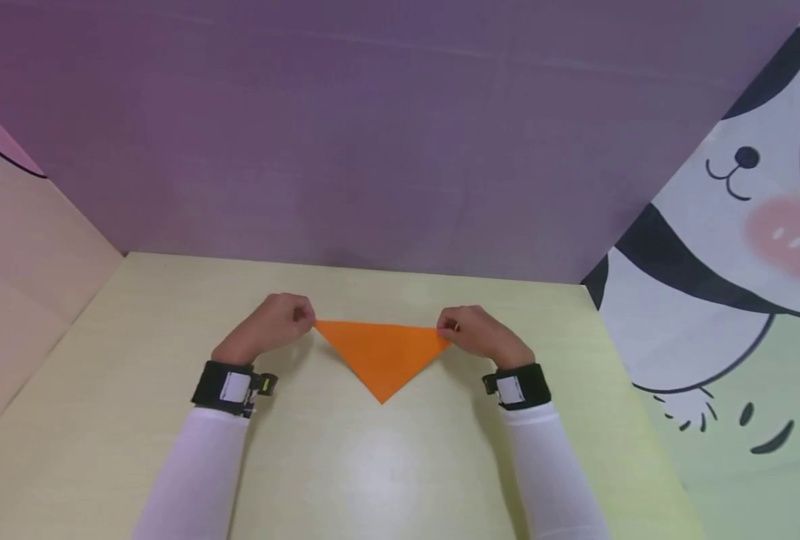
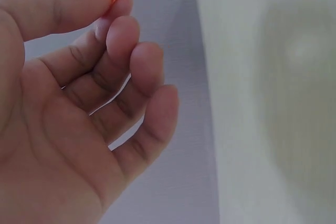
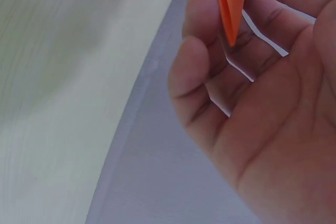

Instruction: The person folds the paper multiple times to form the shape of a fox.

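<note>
A sheet of orange paper (image 1: 383,356), folded into a triangle, has its long edge at the top and one point facing the person in the head view. My left hand (image 1: 275,324) pinches its left corner between thumb and index finger; the other fingers curve loosely, as the left wrist view shows. At the opposite corner my right hand (image 1: 482,331) pinches the paper. In the right wrist view the orange tip (image 3: 231,9) pokes past the thumb into the palm side, and its layers stand slightly apart.
Beneath the hands lies a pale wood-grain table (image 1: 373,480). A purple panel (image 1: 346,135) rises along its far edge. To the right is a wall with a panda drawing (image 1: 744,225), and a pale pink wall (image 1: 22,285) borders the left side.
</note>
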The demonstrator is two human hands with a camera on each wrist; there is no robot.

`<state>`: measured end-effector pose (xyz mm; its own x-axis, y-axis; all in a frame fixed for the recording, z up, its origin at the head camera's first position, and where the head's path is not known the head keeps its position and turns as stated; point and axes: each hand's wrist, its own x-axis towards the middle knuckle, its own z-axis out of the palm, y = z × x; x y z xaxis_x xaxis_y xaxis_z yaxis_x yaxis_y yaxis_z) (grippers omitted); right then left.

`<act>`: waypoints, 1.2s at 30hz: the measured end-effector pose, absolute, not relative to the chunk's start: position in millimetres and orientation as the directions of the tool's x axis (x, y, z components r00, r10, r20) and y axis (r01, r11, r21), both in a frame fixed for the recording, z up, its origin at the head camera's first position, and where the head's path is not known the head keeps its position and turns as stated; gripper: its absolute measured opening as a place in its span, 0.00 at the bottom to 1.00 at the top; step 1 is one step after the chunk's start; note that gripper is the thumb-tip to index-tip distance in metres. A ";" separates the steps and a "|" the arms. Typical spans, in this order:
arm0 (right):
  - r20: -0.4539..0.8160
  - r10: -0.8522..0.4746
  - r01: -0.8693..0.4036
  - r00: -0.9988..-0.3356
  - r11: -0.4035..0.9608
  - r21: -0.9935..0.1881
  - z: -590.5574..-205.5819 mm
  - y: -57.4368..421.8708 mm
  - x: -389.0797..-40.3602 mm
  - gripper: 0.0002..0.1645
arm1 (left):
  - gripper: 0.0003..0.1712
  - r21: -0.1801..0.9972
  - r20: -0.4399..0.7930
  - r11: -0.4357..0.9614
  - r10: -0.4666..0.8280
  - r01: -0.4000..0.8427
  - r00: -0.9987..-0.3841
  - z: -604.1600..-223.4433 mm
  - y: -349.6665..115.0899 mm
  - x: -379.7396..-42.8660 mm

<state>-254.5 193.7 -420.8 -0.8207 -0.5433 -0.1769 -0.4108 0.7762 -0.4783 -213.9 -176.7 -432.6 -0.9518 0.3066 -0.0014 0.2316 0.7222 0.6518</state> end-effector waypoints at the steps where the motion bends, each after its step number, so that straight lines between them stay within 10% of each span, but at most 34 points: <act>1: -0.179 -0.544 -0.410 -0.820 0.776 -0.479 -422.4 194.6 -256.0 0.05 | 0.08 0.650 -0.009 0.724 0.310 0.230 -0.951 -434.6 -176.6 -214.7; 36: -0.176 -0.441 -0.369 -0.880 0.868 -0.331 -458.9 187.7 -268.7 0.07 | 0.02 0.474 -0.123 0.869 0.223 0.140 -0.967 -474.2 -167.2 -235.5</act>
